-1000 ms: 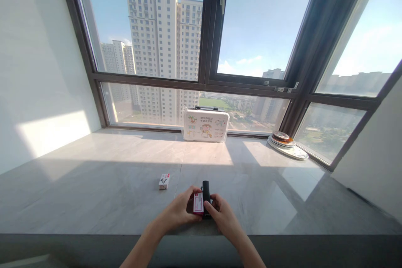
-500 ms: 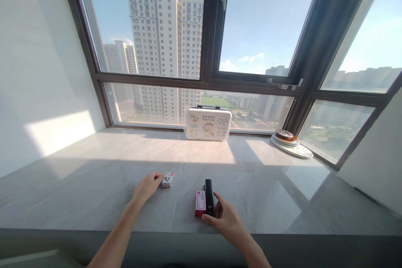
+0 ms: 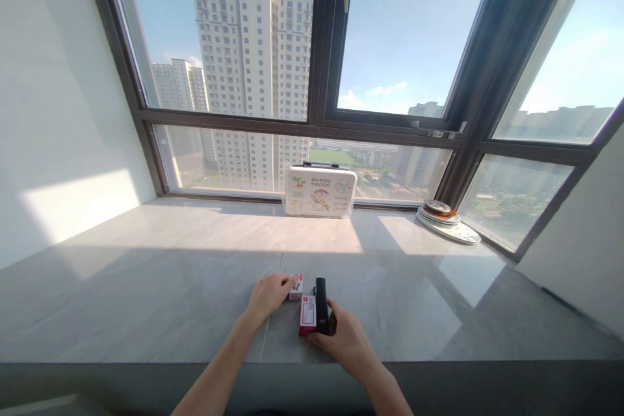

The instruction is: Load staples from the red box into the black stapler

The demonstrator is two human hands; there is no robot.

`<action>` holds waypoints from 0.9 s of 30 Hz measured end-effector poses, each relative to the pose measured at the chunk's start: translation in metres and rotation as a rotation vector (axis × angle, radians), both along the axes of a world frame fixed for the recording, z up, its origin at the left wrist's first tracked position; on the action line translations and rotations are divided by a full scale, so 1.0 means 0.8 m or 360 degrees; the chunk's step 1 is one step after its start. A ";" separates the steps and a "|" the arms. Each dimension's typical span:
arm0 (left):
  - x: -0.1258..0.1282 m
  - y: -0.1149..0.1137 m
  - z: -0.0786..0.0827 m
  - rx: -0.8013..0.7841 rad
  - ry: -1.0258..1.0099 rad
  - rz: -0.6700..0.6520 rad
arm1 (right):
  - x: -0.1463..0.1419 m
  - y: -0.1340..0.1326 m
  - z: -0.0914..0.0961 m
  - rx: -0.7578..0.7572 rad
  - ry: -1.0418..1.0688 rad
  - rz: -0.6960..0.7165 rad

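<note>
My left hand [image 3: 272,294] is closed on a small white box [image 3: 296,286] with red marks and a dark picture on its face. That box is just behind and to the left of a red-and-white box [image 3: 307,314]. Against the right side of the red-and-white box stands a black stapler [image 3: 321,305]. My right hand [image 3: 344,338] is curled round the stapler from the right. Its fingers press on the stapler's right side, partly hidden, while the thumb reaches the near end of the red-and-white box.
A white carry case [image 3: 319,192] with cartoon prints stands against the window. Several stacked plates [image 3: 446,224] sit in the back right corner. The grey stone sill [image 3: 146,312] ends at a front edge close to me, and a white wall [image 3: 58,143] bounds the left.
My left hand has moved right with the small white box, bringing it beside the red-and-white box. My right hand has closed in on the stapler.
</note>
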State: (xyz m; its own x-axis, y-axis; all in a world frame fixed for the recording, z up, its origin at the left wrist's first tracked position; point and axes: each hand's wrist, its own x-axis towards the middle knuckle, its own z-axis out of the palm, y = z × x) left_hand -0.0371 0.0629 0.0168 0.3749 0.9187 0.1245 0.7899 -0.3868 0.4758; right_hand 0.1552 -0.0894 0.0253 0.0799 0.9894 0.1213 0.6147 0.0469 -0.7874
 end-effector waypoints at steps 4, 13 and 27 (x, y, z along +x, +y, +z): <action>0.016 -0.010 0.001 -0.0154 0.0015 -0.0178 | 0.001 0.007 0.000 0.0012 -0.0011 0.0073; 0.035 0.002 0.019 -0.0599 0.0105 -0.0518 | 0.028 0.013 -0.004 -0.0052 0.0083 0.0228; 0.309 -0.024 0.011 -0.0661 0.0170 -0.0688 | 0.285 -0.015 -0.014 -0.0330 0.0286 0.0182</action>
State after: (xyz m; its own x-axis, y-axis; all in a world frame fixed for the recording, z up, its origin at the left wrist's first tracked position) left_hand 0.2103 0.0440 0.0255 0.7154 0.6442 -0.2706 0.6545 -0.4824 0.5822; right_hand 0.3835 -0.1014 0.0139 -0.0313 0.9954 -0.0901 0.4644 -0.0654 -0.8832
